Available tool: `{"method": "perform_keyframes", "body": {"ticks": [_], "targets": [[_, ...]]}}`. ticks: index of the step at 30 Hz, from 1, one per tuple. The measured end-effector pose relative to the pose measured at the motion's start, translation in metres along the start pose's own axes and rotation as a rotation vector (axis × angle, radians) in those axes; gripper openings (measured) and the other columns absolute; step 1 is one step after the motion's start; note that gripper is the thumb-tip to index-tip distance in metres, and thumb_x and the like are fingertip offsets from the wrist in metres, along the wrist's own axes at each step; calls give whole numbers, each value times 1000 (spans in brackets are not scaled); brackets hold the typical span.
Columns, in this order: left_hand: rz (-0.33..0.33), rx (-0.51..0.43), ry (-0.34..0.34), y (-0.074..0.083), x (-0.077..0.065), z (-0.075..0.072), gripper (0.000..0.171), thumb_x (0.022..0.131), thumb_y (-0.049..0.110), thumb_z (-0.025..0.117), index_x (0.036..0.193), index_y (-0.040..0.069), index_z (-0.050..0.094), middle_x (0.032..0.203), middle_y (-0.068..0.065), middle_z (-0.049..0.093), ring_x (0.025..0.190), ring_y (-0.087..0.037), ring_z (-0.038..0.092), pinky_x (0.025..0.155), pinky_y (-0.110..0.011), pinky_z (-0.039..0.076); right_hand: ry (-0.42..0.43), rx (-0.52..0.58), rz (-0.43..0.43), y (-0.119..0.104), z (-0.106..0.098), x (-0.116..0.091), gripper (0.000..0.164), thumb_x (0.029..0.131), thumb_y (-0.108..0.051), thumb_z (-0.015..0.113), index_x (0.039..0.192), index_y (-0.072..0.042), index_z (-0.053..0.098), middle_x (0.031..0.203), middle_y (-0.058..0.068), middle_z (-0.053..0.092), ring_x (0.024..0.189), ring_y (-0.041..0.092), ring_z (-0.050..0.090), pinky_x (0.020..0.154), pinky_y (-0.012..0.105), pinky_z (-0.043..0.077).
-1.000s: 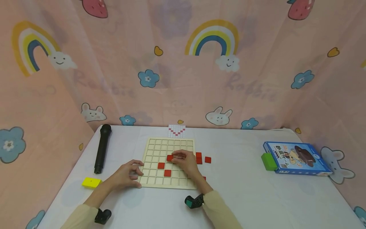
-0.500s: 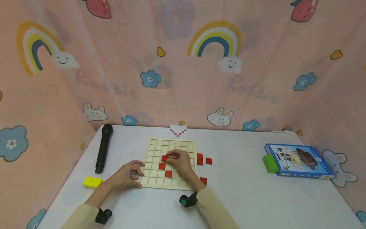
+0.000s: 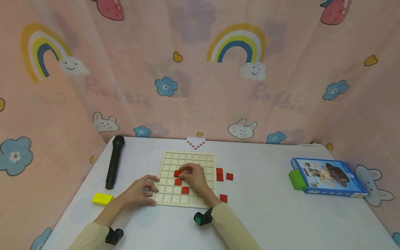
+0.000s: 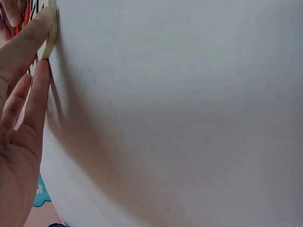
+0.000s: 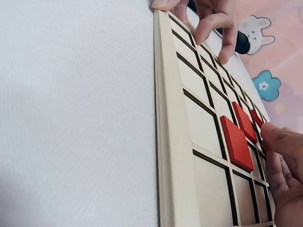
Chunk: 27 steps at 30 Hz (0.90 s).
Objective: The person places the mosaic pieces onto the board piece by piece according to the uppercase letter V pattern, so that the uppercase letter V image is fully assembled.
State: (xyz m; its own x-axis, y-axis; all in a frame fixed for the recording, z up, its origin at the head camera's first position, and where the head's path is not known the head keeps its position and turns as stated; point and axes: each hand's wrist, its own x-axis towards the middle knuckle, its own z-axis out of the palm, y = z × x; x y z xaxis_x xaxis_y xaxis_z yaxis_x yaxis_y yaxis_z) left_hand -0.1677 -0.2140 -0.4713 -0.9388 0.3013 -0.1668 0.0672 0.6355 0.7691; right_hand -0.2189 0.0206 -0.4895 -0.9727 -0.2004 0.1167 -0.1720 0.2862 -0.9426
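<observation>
A cream gridded board (image 3: 167, 198) lies on the table in the head view. My right hand (image 3: 194, 175) is over its middle, thumb and fingers pinching a small red square tile (image 3: 177, 173), which shows tilted in the right wrist view. Two other red tiles sit in grid squares nearer me, one red tile (image 3: 178, 182) close below the pinched one and another red tile (image 5: 236, 144) diagonally nearer the front. My left hand (image 3: 138, 192) rests at the board's front left corner, thumb and fingertips touching the edge.
Several loose red tiles (image 3: 219, 171) lie right of the board. Behind it is a small card (image 3: 196, 144) with a red V pattern. A black microphone (image 3: 115, 163) and yellow block (image 3: 102, 199) are at left. A blue box (image 3: 328, 176) and green block (image 3: 297, 180) stand at right.
My right hand has moved left across the board with the red tile, which is now just above the upper of the two seated tiles. My left hand stays at the corner.
</observation>
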Motion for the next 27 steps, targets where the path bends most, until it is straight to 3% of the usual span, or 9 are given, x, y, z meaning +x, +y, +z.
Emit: {"method": "perform_keyframes", "body": {"ticks": [7, 18, 27], "targets": [[14, 6, -4, -1, 0, -1, 26, 63, 9, 88, 81, 12, 69, 131, -5, 49, 117, -29, 48, 82, -23, 55, -18, -11, -12, -2, 4, 1, 20, 78, 3, 75, 97, 2, 70, 89, 11, 71, 75, 14, 65, 68, 19, 55], [34, -8, -17, -5, 3, 1, 25, 64, 10, 88, 81, 14, 69, 132, -4, 48, 118, -29, 48, 83, -23, 55, -27, -117, -93, -4, 9, 8, 18, 75, 2, 78, 92, 3, 71, 85, 13, 71, 72, 19, 67, 67, 19, 56], [23, -4, -7, -5, 2, 1, 26, 63, 8, 88, 80, 13, 68, 132, -4, 48, 119, -29, 48, 83, -23, 55, -38, -96, -69, -5, 9, 8, 21, 76, 3, 77, 95, 4, 70, 89, 14, 71, 76, 22, 69, 67, 20, 56]]}}
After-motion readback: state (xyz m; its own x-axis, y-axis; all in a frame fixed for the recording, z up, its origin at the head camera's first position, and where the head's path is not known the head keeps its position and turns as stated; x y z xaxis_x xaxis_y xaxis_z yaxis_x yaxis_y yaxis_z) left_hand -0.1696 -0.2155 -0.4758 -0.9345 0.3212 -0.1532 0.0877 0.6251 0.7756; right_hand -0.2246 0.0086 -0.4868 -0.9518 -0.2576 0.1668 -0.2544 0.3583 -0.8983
